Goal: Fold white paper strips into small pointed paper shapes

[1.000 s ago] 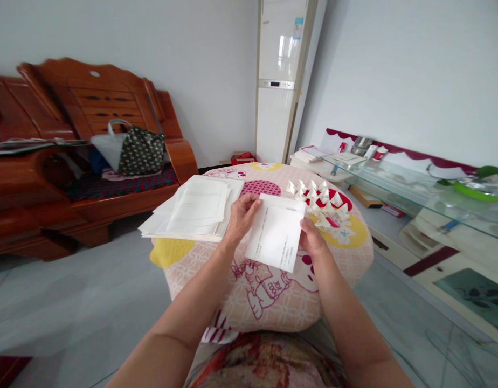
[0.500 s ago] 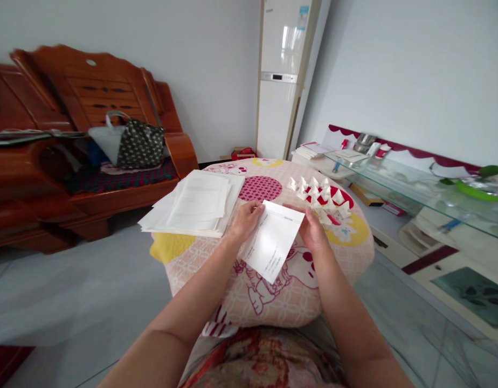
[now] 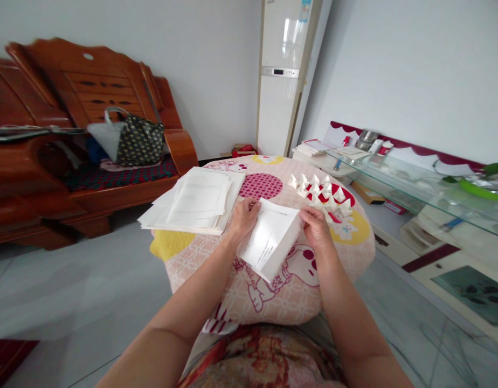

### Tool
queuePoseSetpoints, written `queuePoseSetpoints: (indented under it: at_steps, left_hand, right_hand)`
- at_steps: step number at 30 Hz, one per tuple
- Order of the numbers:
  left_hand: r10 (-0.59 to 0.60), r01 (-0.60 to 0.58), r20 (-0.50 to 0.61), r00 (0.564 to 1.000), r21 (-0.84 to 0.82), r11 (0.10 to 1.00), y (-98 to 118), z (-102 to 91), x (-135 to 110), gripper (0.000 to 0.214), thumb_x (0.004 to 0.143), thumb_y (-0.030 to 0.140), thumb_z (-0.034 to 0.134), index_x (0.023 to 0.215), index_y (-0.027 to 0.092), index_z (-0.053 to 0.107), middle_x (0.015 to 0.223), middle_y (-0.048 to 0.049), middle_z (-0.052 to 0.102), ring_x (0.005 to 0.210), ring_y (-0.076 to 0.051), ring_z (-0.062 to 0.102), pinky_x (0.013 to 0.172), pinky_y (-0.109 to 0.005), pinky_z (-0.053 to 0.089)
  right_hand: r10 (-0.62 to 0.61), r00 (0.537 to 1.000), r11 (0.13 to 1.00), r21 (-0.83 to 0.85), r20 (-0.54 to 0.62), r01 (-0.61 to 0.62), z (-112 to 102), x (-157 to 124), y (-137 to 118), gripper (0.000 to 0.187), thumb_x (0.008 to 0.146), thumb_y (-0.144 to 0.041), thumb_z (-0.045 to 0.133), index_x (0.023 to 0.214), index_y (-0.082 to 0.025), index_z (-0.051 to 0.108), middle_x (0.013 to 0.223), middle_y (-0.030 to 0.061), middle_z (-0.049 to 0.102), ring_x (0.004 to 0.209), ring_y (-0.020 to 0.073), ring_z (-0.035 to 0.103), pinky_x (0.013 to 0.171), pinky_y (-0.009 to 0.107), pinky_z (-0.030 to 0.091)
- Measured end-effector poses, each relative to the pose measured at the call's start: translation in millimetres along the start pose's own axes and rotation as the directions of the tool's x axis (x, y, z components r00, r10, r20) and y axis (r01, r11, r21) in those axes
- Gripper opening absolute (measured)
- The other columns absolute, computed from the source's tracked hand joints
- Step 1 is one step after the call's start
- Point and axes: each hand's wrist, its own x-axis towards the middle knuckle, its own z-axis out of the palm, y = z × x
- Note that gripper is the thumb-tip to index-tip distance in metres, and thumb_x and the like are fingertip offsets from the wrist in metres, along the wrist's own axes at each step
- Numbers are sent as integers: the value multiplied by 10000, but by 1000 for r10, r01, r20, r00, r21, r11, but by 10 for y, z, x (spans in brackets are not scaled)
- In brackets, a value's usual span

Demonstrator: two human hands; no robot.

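A folded sheet of white printed paper [image 3: 269,234] is held just over the near part of the round table. My left hand [image 3: 246,216] pinches its upper left corner. With thumb and fingers closed, my right hand [image 3: 316,226] grips the upper right corner. A crease runs down the sheet, and its right part stands up at an angle. Beyond my right hand sit several small pointed folded paper pieces [image 3: 322,193] in rows. To the left of my left hand lies a stack of white paper sheets [image 3: 192,199].
A patterned pink cloth [image 3: 228,293] covers the round table. At the left stands a wooden sofa [image 3: 107,91] with a dark patterned bag [image 3: 140,141] on it. On the right is a glass-topped cabinet [image 3: 419,188] with small items. A tall white appliance [image 3: 278,113] stands behind.
My right hand has shifted to the sheet's upper right corner, fingers now closed on it. The sheet, nearly flat before, now shows its right part lifted along a crease.
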Motion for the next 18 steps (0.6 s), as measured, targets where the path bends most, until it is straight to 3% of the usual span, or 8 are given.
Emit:
queuePoseSetpoints:
  at_steps: [3, 6, 8, 10, 13, 18]
  left_hand:
    - [-17, 17, 79, 997, 2, 1000, -32, -5, 11, 91, 831, 201, 640, 883, 157, 701, 762, -28, 702, 691, -166, 631, 649, -271, 477]
    - [64, -55, 174, 983, -56, 997, -9, -8, 12, 289, 807, 183, 686, 1093, 171, 714, 1015, -76, 760, 893, -194, 700, 813, -313, 558]
    - [178, -144, 276, 944, -140, 980, 48, 9, -6, 290, 868, 253, 670, 1147, 188, 718, 1187, -102, 742, 1073, -220, 686, 957, -359, 543]
    - [264, -181, 407, 875, -231, 956, 120, 49, -38, 280, 941, 351, 611, 1136, 187, 729, 1210, -111, 737, 1129, -232, 667, 1014, -376, 511]
    - [281, -126, 523, 805, -312, 942, 203, 134, -91, 329, 972, 448, 564, 1037, 166, 721, 1038, -93, 746, 981, -214, 671, 905, -343, 519]
    - [190, 29, 534, 824, -375, 927, 237, 198, -131, 367, 874, 526, 674, 830, 164, 628, 748, -2, 591, 695, -132, 520, 656, -256, 411]
  right_hand:
    - [40, 999, 999, 13, 10, -40, -26, 4, -17, 219, 645, -384, 765, 623, -228, 613, 571, -36, 513, 534, 130, 425, 543, 291, 357]
    - [115, 990, 993, -3, 84, -115, -30, -16, -37, 216, 631, -381, 773, 625, -220, 628, 562, -31, 528, 515, 130, 428, 515, 284, 339]
    - [164, 975, 986, -36, 149, -160, -11, -38, -52, 215, 630, -378, 785, 637, -210, 650, 547, -34, 528, 497, 122, 419, 493, 272, 314]
    - [201, 957, 979, -66, 211, -191, 19, -60, -66, 220, 637, -381, 791, 646, -200, 666, 538, -38, 524, 483, 111, 409, 481, 259, 296]
    - [226, 935, 973, -102, 274, -206, 57, -83, -78, 225, 655, -391, 780, 654, -192, 676, 542, -36, 537, 473, 104, 408, 473, 249, 293]
    - [226, 935, 970, -149, 272, -191, 54, -91, -70, 232, 677, -394, 775, 631, -194, 667, 527, -37, 520, 463, 105, 400, 457, 247, 284]
